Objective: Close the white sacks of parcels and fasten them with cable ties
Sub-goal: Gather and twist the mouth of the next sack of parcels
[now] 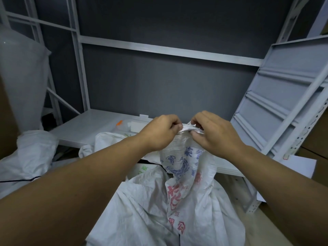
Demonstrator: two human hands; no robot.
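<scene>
Left hand (159,133) and right hand (215,134) each grip, fingers curled, the bunched neck of a crinkled woven white sack (177,201). Sack bears blue and red printed characters, not legible.

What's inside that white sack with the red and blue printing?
Nothing inside shows. The left hand and right hand pinch the mouth of the sack gathered together, and its opaque woven cloth covers any contents. Only the outside print is visible.
</scene>
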